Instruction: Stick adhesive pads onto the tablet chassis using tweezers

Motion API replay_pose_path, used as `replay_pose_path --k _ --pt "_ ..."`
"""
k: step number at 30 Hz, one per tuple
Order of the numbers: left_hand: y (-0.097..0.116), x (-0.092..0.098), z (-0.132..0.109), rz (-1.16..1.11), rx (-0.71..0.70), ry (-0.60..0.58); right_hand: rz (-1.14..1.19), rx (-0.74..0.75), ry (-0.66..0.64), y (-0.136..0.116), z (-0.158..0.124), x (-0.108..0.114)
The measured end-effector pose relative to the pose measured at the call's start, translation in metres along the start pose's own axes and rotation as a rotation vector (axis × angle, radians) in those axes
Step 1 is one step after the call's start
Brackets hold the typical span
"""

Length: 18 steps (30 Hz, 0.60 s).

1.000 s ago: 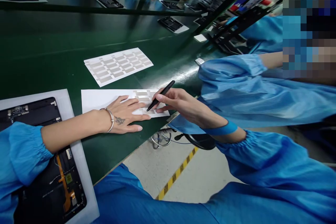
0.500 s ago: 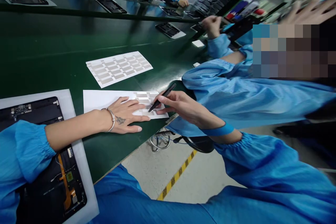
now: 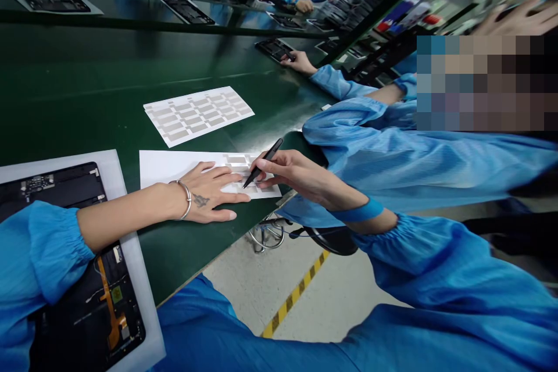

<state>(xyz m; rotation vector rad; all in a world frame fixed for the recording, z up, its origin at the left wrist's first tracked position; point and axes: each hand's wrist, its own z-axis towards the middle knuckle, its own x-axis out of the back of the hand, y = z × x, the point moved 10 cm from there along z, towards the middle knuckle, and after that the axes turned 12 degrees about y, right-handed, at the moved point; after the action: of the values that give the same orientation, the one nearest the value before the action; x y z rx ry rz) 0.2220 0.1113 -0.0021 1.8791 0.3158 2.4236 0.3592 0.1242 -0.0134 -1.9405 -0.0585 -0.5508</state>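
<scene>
My left hand (image 3: pixel 213 192) lies flat with spread fingers on a white sheet of grey stickers (image 3: pixel 168 168), near the table edge. My right hand (image 3: pixel 292 171) is closed around black tweezers (image 3: pixel 264 163), whose tip points down at the sheet just beyond my left fingertips. Grey rectangular stickers show on the sheet's right part; its left part is bare white. A second sticker sheet (image 3: pixel 198 116) rests farther back on the table. Under my left forearm is an opened black tablet-like device (image 3: pixel 87 314) with an orange flex cable, on a white backing.
The green table (image 3: pixel 87 81) has its front edge close to my lap. At my right sits a co-worker in a blue smock (image 3: pixel 392 157), one hand at a black device (image 3: pixel 274 49) farther back. A raised shelf carries more device parts (image 3: pixel 187 10); other workers sit beyond it.
My right hand and the tweezers have shifted slightly left over the sheet. My left hand stays in place. The co-worker's raised hand has come down to the black device at the back.
</scene>
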Motion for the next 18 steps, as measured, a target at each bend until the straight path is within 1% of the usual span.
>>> replay_pose_path --k 4,8,11,14,15,16,17,18 --pt "0.000 0.001 -0.001 -0.007 0.006 0.003 0.009 0.016 0.016 0.000 -0.001 0.000" --pt "-0.001 0.000 -0.002 -0.032 -0.019 0.031 -0.003 0.106 0.095 -0.006 -0.007 0.006" --pt "-0.001 -0.005 0.002 -0.042 -0.005 0.046 0.035 0.211 0.201 -0.026 -0.021 0.013" --pt "0.005 -0.005 0.000 -0.015 0.014 -0.003 0.188 0.339 0.345 -0.056 -0.045 0.021" --pt "0.005 -0.001 -0.005 0.003 0.009 -0.018 0.249 0.369 0.378 -0.064 -0.053 0.022" --pt "0.004 0.008 -0.014 0.027 0.010 -0.018 0.298 0.392 0.402 -0.071 -0.060 0.021" --pt "-0.002 0.020 -0.028 0.059 0.031 -0.002 0.319 0.401 0.409 -0.076 -0.064 0.018" --pt "-0.014 0.037 -0.047 0.103 0.091 0.029 0.318 0.420 0.408 -0.082 -0.067 0.013"
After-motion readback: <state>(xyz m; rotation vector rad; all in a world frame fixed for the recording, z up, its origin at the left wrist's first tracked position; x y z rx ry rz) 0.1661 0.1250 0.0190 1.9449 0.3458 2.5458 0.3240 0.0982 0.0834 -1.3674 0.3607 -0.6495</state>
